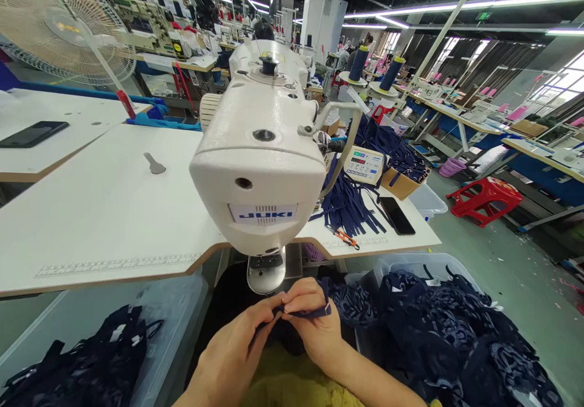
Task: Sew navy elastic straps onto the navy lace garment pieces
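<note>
My left hand point(239, 340) and my right hand point(314, 319) meet in front of the sewing machine point(260, 163), just below its head. Both are closed on a narrow navy fabric strap point(314, 313), pinching it between thumbs and fingers. One end of the strap sticks out past my right hand. A patterned navy garment point(353, 300) lies just beyond my right hand; whether the strap joins it I cannot tell. The machine's needle area is hidden behind its rounded guard point(267, 273).
Plastic bins with navy garments stand left point(182, 316) and right point(422, 261). On the table point(109, 212) lie a metal piece point(154, 163), navy straps point(349, 206), orange thread snips point(347, 238) and a phone point(396, 215). A control panel point(364, 165) and thread cones point(359, 63) stand right; a fan point(68, 27) stands left.
</note>
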The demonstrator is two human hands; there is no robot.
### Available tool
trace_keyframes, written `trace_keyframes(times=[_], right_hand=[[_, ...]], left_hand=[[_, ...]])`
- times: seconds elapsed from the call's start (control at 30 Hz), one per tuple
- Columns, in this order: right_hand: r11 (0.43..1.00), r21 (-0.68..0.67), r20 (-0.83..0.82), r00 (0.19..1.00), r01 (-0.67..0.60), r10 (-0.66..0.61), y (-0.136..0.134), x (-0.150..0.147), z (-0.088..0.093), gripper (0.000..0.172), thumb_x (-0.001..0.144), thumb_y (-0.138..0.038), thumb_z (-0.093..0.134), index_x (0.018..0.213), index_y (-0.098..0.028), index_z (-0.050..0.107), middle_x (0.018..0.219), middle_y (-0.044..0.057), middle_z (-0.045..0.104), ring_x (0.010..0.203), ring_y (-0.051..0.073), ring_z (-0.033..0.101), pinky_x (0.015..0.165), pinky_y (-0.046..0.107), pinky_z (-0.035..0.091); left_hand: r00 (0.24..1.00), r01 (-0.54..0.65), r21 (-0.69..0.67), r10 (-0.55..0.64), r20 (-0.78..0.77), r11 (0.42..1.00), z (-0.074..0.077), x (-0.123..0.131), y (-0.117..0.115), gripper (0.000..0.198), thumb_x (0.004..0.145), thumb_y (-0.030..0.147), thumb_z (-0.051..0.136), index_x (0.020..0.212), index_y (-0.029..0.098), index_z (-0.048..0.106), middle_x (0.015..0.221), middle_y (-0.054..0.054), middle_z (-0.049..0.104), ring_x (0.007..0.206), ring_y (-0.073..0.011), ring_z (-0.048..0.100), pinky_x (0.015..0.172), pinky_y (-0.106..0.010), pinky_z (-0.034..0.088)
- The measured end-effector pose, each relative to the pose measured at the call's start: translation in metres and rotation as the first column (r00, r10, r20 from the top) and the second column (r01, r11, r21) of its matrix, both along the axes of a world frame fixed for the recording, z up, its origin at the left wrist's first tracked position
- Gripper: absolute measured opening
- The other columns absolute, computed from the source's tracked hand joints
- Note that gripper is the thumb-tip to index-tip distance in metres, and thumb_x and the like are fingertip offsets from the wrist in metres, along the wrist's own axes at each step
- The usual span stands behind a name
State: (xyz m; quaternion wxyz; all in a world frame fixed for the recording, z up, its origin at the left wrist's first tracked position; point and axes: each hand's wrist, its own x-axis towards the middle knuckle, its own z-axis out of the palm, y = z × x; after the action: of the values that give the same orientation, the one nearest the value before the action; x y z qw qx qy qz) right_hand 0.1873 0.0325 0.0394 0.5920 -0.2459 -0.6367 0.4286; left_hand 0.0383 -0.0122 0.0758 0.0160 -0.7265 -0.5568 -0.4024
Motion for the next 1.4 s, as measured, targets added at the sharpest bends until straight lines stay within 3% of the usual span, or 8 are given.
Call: trace_keyframes(times=[0.63,0.77,0.87,1.0,1.13,1.23,1.33,1.4], right_hand=[[0.987,0.160,0.156,0.988,-0.014,-0.011,-0.002,0.006,-0.001,0.035,0.086,0.001,0.052,0.104,-0.029,0.058,0.093,0.000,0.057,0.085,0.011,0.059,0.075,0.023,0.050],[0.994,0.104,0.301,0.954,-0.037,0.004,0.003,0.009,0.009,0.019,0.090,-0.009,0.052,0.100,-0.024,0.056,0.091,0.002,0.058,0.085,0.014,0.059,0.076,0.027,0.049],[0.997,-0.025,0.511,0.857,-0.069,0.072,0.010,0.010,0.025,0.008,0.092,-0.017,0.050,0.095,-0.022,0.056,0.088,0.003,0.061,0.083,0.016,0.059,0.075,0.027,0.048],[0.998,-0.012,0.700,0.712,-0.060,0.051,0.021,0.008,0.041,0.009,0.093,-0.019,0.048,0.096,-0.020,0.056,0.089,0.005,0.063,0.083,0.019,0.059,0.074,0.030,0.048],[0.994,0.048,0.774,0.633,-0.102,0.028,0.032,0.001,0.044,0.014,0.095,-0.020,0.045,0.105,-0.018,0.055,0.097,0.009,0.061,0.092,0.022,0.057,0.081,0.035,0.047],[0.994,0.012,0.775,0.629,-0.106,0.058,0.038,-0.004,0.045,0.014,0.093,-0.017,0.045,0.104,-0.019,0.053,0.100,0.009,0.059,0.095,0.022,0.055,0.084,0.036,0.046],[0.995,-0.080,0.721,0.686,-0.058,0.098,0.042,-0.007,0.043,0.013,0.090,-0.015,0.049,0.102,-0.020,0.050,0.096,0.006,0.056,0.089,0.020,0.054,0.079,0.034,0.047],[0.986,-0.163,0.652,0.747,-0.023,0.125,0.044,-0.008,0.040,0.015,0.087,-0.015,0.051,0.100,-0.020,0.047,0.093,0.003,0.052,0.083,0.017,0.052,0.075,0.032,0.046]], left_hand=[[0.964,0.241,0.010,-0.238,-0.119,0.971,-0.037,-0.014,-0.007,0.027,0.092,0.015,0.043,0.119,0.015,0.050,0.118,-0.009,0.067,0.105,-0.0131,0.064,0.092,-0.020,0.051],[0.971,0.146,-0.176,-0.106,0.215,0.974,-0.023,-0.005,-0.002,0.013,0.092,0.030,0.047,0.101,0.025,0.054,0.083,0.004,0.073,0.065,-0.0092,0.070,0.060,-0.013,0.055],[0.782,0.270,-0.515,0.127,0.610,0.813,-0.019,0.000,0.002,0.019,0.088,0.044,0.052,0.088,0.025,0.048,0.064,0.007,0.068,0.053,-0.0118,0.066,0.051,-0.019,0.055],[0.591,0.397,-0.570,0.275,0.758,0.719,-0.025,0.001,0.005,0.030,0.085,0.052,0.052,0.090,0.023,0.043,0.066,0.002,0.069,0.060,-0.0169,0.068,0.057,-0.028,0.058],[0.831,0.040,-0.515,0.258,0.493,0.856,-0.028,-0.008,0.006,0.032,0.081,0.052,0.058,0.096,0.024,0.049,0.077,0.003,0.068,0.060,-0.0134,0.066,0.050,-0.021,0.053],[0.951,-0.235,-0.186,0.265,0.157,0.954,-0.028,-0.017,0.008,0.028,0.082,0.044,0.060,0.101,0.024,0.057,0.088,-0.002,0.064,0.071,-0.0139,0.065,0.054,-0.021,0.052],[0.961,-0.212,0.247,0.248,-0.126,0.946,-0.028,-0.024,0.008,0.032,0.080,0.024,0.066,0.111,0.022,0.061,0.104,-0.008,0.064,0.093,-0.0177,0.063,0.085,-0.029,0.050],[0.949,-0.042,0.308,0.135,-0.285,0.951,-0.029,-0.025,0.008,0.035,0.083,0.014,0.059,0.117,0.022,0.060,0.112,-0.006,0.066,0.105,-0.0165,0.061,0.103,-0.032,0.038]])
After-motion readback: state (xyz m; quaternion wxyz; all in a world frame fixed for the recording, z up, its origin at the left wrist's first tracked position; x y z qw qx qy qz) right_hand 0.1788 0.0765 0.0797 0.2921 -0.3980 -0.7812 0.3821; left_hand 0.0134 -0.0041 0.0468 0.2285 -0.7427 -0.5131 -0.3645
